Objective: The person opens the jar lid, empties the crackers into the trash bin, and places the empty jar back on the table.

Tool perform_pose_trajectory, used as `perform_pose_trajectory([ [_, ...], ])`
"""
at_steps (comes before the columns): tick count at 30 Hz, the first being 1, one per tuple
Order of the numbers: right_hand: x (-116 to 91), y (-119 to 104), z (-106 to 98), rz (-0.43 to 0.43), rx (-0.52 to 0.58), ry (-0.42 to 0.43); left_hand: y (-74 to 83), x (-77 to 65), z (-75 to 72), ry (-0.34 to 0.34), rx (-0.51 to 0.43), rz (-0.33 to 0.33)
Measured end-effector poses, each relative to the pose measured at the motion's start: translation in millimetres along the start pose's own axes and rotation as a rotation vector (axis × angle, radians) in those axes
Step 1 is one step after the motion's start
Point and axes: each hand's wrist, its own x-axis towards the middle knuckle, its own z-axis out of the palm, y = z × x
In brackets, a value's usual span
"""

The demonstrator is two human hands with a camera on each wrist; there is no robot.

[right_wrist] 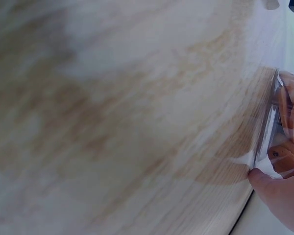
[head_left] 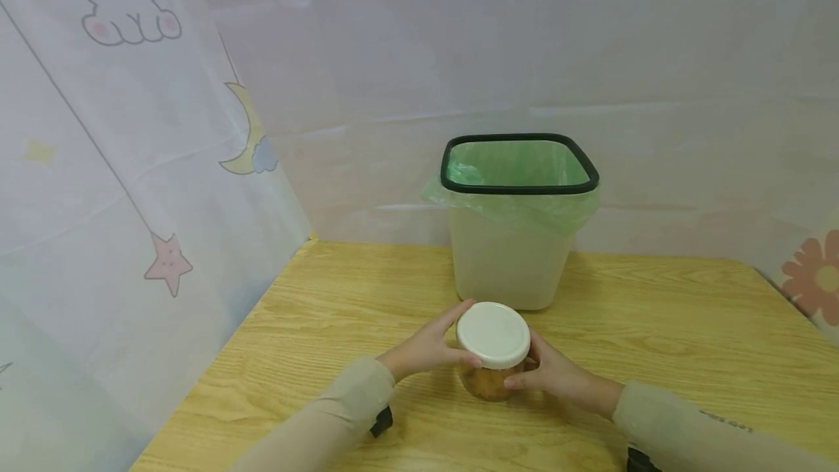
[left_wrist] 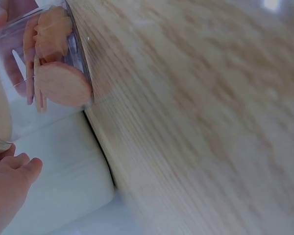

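Note:
A clear jar [head_left: 486,386] with a white lid [head_left: 493,333] stands on the wooden table, in front of the bin. Inside it are several orange-brown pieces that look like biscuits [left_wrist: 63,84], some round and flat, some with scalloped edges. My left hand [head_left: 427,344] holds the lid from the left, thumb at its near edge and fingers round the far side. On the right side, my right hand [head_left: 556,376] grips the jar's body, its thumb across the front. In the right wrist view a fingertip [right_wrist: 264,180] lies at the jar's base.
Behind the jar stands a white bin [head_left: 507,261] with a black rim [head_left: 518,189] and a green liner bag [head_left: 524,162]. The wooden table [head_left: 367,282] reaches back to a pale curtain [head_left: 367,93] printed with cartoon figures, which also hangs along the left.

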Motion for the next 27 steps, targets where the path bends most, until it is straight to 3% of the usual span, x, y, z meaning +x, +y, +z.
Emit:
perform_pose_trajectory([
  [17,-0.6,0.1,0.5,0.006,-0.002,0.006,-2.9,-2.0,5.2,0.028,0.001,0.044],
  [27,-0.1,2.0,0.3,0.003,-0.011,0.014,1.6,-3.8,7.2,0.046,0.002,0.006],
])
